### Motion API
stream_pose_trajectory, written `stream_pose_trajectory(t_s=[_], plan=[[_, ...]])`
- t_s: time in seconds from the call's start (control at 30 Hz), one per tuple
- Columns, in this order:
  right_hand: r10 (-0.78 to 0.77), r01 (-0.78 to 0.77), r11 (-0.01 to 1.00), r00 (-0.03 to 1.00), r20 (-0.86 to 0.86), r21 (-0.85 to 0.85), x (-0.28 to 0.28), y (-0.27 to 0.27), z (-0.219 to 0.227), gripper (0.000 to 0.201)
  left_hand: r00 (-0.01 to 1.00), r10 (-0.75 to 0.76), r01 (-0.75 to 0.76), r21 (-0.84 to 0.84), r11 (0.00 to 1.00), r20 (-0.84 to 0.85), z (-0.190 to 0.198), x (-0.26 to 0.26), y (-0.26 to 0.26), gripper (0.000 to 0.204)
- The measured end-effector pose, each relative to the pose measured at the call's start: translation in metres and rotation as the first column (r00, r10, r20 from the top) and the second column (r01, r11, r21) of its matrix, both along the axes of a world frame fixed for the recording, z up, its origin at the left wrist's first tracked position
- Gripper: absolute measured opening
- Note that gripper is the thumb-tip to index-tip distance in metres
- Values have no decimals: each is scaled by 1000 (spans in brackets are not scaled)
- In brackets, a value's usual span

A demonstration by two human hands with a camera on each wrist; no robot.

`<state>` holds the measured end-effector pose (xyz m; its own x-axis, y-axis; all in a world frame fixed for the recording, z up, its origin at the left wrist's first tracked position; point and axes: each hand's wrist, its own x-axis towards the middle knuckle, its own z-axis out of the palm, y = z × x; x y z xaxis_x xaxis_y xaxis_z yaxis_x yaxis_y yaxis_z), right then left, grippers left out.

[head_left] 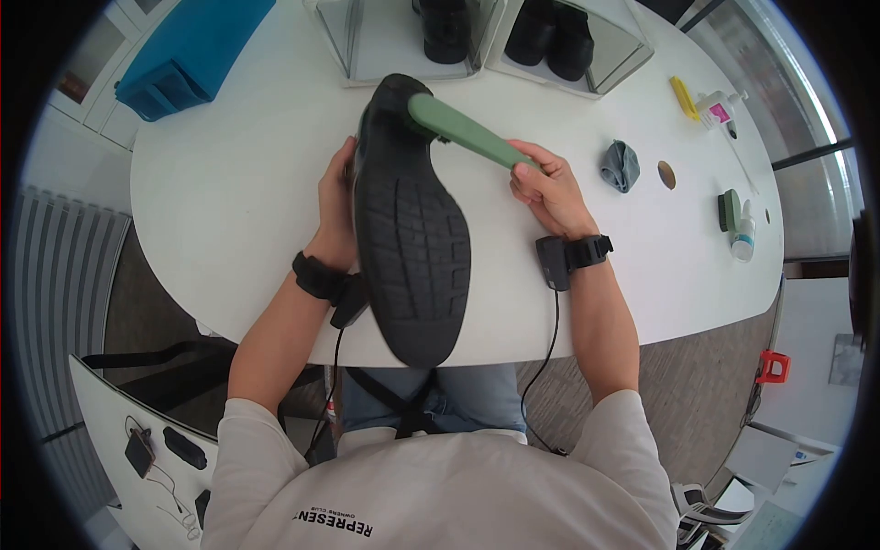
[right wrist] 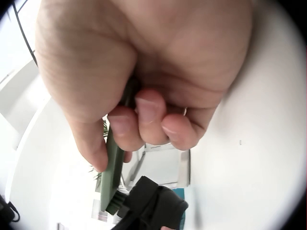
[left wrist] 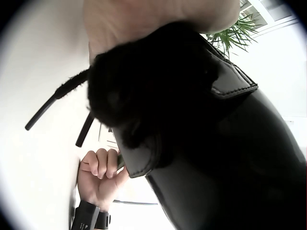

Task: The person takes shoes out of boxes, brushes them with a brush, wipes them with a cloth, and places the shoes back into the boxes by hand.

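Observation:
A black shoe point(head_left: 412, 238) is held up over the white table with its sole toward the head camera. My left hand point(head_left: 337, 197) grips it from the left side, its fingers mostly hidden behind it. In the left wrist view the glossy upper of the shoe point(left wrist: 216, 143) and its hanging laces show below the palm. My right hand point(head_left: 555, 192) grips the handle of a green brush point(head_left: 467, 133), whose head lies against the heel end of the shoe. In the right wrist view, fingers of the right hand point(right wrist: 144, 96) curl round the brush point(right wrist: 112, 167).
Two clear boxes with black shoes point(head_left: 446, 32) point(head_left: 550, 41) stand at the back. A teal case point(head_left: 192, 60) lies back left. On the right are a grey cloth point(head_left: 620, 167), a yellow object point(head_left: 684, 98), bottles point(head_left: 715, 110) point(head_left: 743, 234) and another green brush point(head_left: 729, 211).

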<state>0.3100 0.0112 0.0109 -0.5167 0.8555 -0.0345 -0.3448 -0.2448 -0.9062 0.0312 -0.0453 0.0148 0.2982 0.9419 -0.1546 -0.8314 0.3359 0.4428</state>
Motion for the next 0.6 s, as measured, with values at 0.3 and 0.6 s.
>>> stream_pose_trajectory(t_s=[0.3,0.6], plan=[[-197,131,968,925,325,213,-15,-12,15,37,976,32,-87,-248,965,-217,6,16,-5,47],[-199,155,975,924,327,156,-7,-3,12,35,987,152,-143,-132,981,58,-21,-14,-7,49]])
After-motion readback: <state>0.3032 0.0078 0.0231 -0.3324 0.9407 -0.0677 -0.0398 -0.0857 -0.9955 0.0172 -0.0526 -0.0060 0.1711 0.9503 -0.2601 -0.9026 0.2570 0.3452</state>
